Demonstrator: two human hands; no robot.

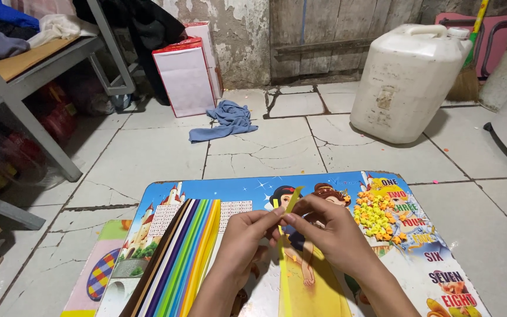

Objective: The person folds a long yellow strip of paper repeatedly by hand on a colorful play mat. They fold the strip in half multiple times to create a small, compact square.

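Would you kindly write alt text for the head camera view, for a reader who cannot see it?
Two bare hands, the left hand and the right hand, pinch a thin yellow paper strip between their fingertips above a small colourful cartoon-printed table. A fan of multicoloured paper strips lies to the left and a pile of tiny yellow and orange folded paper pieces to the right, on a cracked white tile floor.
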